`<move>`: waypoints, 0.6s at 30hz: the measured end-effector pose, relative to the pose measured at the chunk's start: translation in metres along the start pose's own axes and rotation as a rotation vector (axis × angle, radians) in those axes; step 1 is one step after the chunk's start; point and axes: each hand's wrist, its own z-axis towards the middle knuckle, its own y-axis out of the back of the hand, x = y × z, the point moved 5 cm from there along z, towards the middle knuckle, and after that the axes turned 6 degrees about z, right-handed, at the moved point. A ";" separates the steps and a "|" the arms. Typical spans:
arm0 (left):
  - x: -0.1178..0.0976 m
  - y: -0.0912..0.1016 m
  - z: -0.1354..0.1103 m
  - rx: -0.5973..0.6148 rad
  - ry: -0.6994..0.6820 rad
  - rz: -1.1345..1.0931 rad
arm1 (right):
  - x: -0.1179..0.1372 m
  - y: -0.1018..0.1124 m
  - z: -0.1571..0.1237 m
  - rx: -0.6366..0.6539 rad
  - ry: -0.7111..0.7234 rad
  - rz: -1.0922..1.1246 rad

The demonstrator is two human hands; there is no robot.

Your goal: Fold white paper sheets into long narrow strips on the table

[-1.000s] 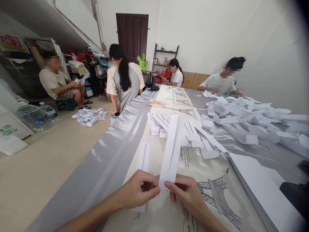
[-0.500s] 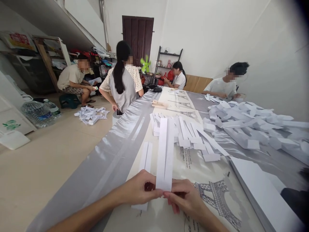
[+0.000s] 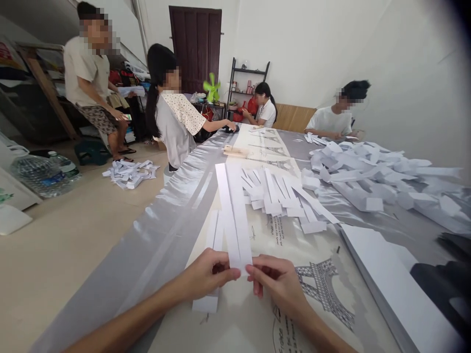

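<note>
—Hands first: what has each got hold of?

—The left hand (image 3: 206,274) and the right hand (image 3: 275,282) meet low in the middle of the view. Each pinches the near end of one long white paper strip (image 3: 232,211) between thumb and fingertips, and the other fingers are curled in.

—Where does that strip run?

—Away from the person, rising off the surface (image 3: 176,230) and leaning a little to the left. A lengthwise crease or slit shows down its middle; I cannot tell which.

—Anything beneath it?

—A second strip (image 3: 212,240) lies flat on the surface, and its near end passes under the left hand.

—And beyond?

—A row of folded strips (image 3: 279,196) lies on the Eiffel Tower print, with a loose heap of paper pieces (image 3: 368,171) to the right on the grey cloth. A stack of white sheets (image 3: 386,279) sits near the right hand, apart from it.

—Other people?

—One in a grey and dotted top (image 3: 172,122) stands at the left edge of the surface with an arm stretched over it. Another stands farther left (image 3: 91,73) holding a phone. Two sit at the far end (image 3: 263,105). A pile of paper scraps (image 3: 128,172) lies on the floor, and a large water bottle (image 3: 40,176) lies farther left.
</note>
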 end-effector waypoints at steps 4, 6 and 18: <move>-0.001 0.007 0.001 -0.039 -0.024 -0.045 | -0.006 -0.007 -0.002 0.128 -0.127 0.073; 0.002 0.013 0.001 -0.126 0.008 -0.102 | -0.009 -0.012 -0.003 0.211 -0.176 0.071; 0.019 0.044 -0.002 -0.536 0.216 -0.406 | -0.009 -0.003 -0.002 0.237 -0.157 -0.081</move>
